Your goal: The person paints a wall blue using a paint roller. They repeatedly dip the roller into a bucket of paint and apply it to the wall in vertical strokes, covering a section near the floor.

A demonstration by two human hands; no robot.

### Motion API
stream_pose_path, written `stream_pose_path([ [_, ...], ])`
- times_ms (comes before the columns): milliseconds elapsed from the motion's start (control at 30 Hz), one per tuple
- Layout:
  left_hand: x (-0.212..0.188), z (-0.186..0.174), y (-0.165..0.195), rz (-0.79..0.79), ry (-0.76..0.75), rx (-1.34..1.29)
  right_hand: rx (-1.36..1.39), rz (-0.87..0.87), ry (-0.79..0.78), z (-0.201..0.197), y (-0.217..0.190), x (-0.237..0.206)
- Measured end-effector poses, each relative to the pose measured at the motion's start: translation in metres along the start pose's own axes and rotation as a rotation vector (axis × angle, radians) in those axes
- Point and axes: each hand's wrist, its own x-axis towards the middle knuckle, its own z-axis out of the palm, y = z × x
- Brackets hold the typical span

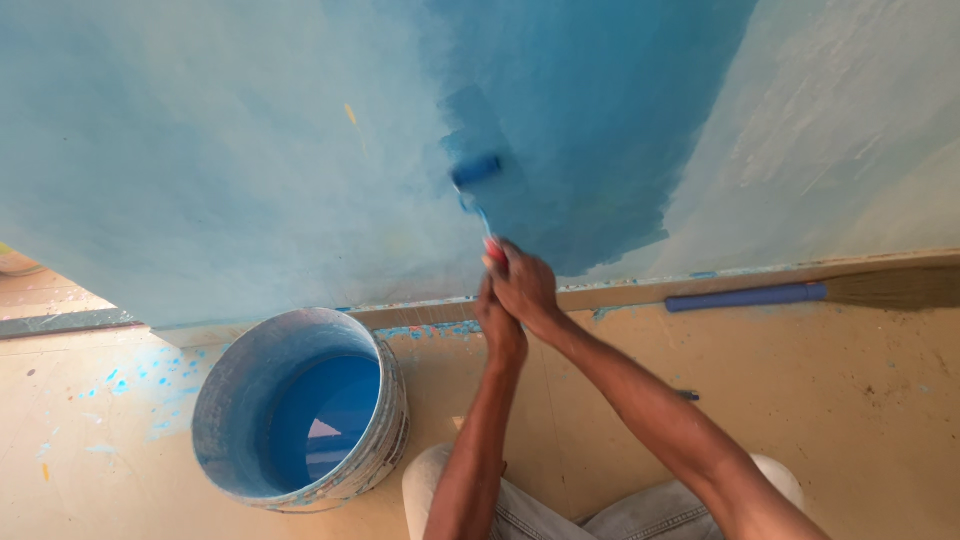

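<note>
Blue wall (590, 120); both hands (512, 300) clench paint roller (476, 172); bucket (235, 390) on floor (850, 400).

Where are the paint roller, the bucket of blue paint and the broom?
paint roller (476, 170), head view, on its blue sleeve.
bucket (232, 380), head view, on its inner wall.
broom (745, 297), head view, on its blue handle.

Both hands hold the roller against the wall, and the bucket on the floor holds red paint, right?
Not quite. The head view shows blue paint in the bucket, not red. Both hands, left and right, do hold the roller against the wall.
</note>
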Motion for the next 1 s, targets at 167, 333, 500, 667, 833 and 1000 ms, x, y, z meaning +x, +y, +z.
stream_pose_path([
  [167, 0.048, 0.012, 0.032, 0.161, -0.077, -0.060, 0.055, -0.039, 0.011, -0.010, -0.040, 0.050],
  [333, 0.034, -0.013, 0.001, 0.136, -0.066, 0.028, 0.002, -0.008, 0.010, 0.010, -0.013, 0.024],
  [500, -0.006, -0.041, -0.043, -0.073, 0.031, 0.057, 0.021, 0.112, 0.023, 0.031, 0.028, -0.029],
  [667, 0.021, -0.025, -0.004, 0.112, -0.009, 0.165, 0.098, 0.057, 0.047, 0.023, 0.000, 0.002],
  [833, 0.056, 0.016, 0.033, 0.205, -0.055, 0.097, 0.145, -0.080, 0.109, -0.006, -0.032, 0.054],
  [1000, 0.026, 0.017, -0.036, 0.139, -0.010, 0.021, 0.031, -0.066, 0.073, -0.011, 0.024, 0.019],
])
